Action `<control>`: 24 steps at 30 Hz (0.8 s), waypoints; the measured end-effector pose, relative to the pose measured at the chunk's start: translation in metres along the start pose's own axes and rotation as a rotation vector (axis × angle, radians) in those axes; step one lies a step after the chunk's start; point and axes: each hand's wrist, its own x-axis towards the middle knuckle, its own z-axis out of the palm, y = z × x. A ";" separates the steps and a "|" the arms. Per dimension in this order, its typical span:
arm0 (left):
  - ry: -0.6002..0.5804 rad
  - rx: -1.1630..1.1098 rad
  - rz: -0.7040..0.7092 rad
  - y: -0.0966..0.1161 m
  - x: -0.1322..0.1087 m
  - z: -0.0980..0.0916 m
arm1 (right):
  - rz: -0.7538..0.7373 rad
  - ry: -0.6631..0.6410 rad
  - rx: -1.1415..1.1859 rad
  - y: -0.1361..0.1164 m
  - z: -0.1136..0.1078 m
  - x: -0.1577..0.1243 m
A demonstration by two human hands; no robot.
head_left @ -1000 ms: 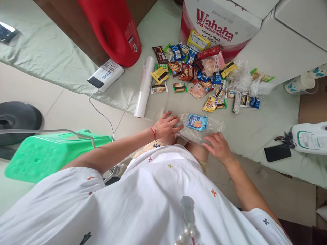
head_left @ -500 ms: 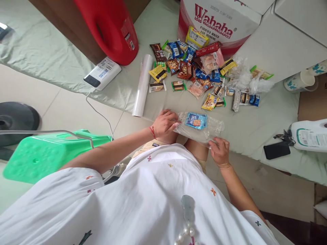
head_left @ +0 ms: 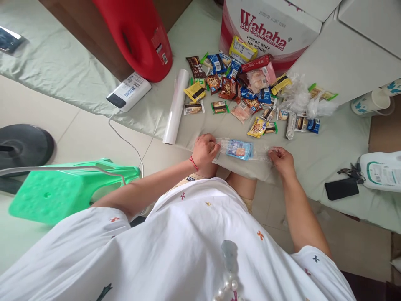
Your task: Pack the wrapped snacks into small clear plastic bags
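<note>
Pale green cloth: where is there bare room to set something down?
On the pale green cloth, one open patch lies between the right hand and the flat black item, below the paper cups. Another stretches between the white device and the dark phone at far left. Crowded: the snack packets by the Wahaha box, the clear bag between left hand and right.

Beyond the left hand (head_left: 206, 150) and right hand (head_left: 282, 162), the box (head_left: 266, 31) reads "Wahaha®" above "PURIFIED WATER FOR DRINKING". Lettering on the blue packet (head_left: 238, 149) between the hands is too blurred to read.
</note>
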 end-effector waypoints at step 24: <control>-0.111 -0.384 -0.240 0.046 0.025 -0.010 | -0.725 -0.019 -0.595 -0.041 0.105 -0.066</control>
